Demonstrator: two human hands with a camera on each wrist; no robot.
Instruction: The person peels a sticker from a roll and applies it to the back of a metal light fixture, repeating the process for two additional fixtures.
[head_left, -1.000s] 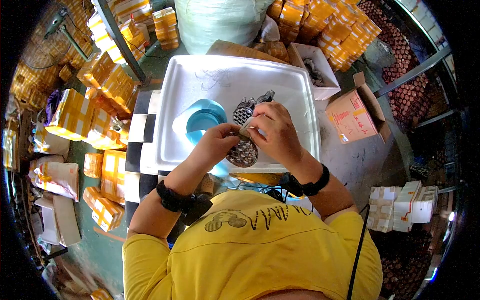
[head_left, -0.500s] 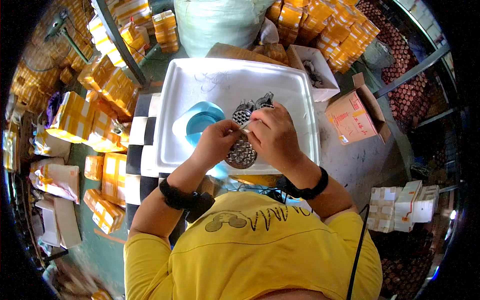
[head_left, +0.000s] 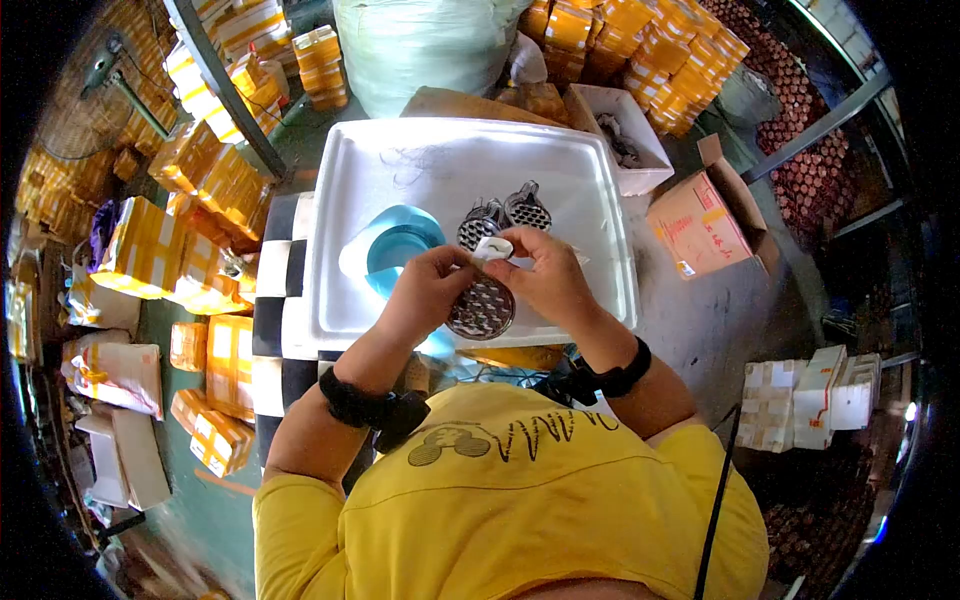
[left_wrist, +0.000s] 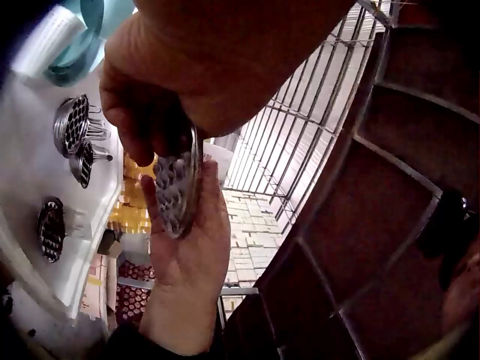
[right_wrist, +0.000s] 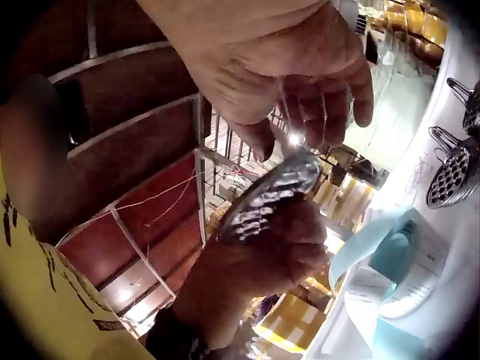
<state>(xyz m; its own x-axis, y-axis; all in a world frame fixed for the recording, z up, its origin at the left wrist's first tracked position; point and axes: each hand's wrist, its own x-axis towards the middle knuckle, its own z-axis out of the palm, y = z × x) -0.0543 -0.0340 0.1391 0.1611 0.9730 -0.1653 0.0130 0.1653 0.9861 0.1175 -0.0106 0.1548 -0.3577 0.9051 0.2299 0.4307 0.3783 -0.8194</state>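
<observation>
My left hand (head_left: 425, 290) grips a round metal piece (head_left: 481, 310) with rows of holes, seen nearly edge-on in the right wrist view. Against its upper edge, my right hand (head_left: 555, 278) pinches a small white label (head_left: 492, 248) by one side. Fingertips of both hands meet close together there. Two similar perforated pieces (head_left: 527, 205) with wire handles lie just beyond the hands on the white tray (head_left: 612, 240). Left of them sits a light-blue label roll (head_left: 400, 240); its loose strip with white printed labels (right_wrist: 416, 277) curls out in the right wrist view.
A black-and-white checked surface (head_left: 272, 300) borders the tray's left side. Behind it stand a big wrapped sack (head_left: 420, 55) and a white box (head_left: 625, 140). An open carton (head_left: 705, 225) is at the right. Taped parcels (head_left: 140, 240) are stacked at the left.
The white label has come up between the fingertips and now shows more of its face. My right hand has shifted slightly, uncovering more of the far perforated piece.
</observation>
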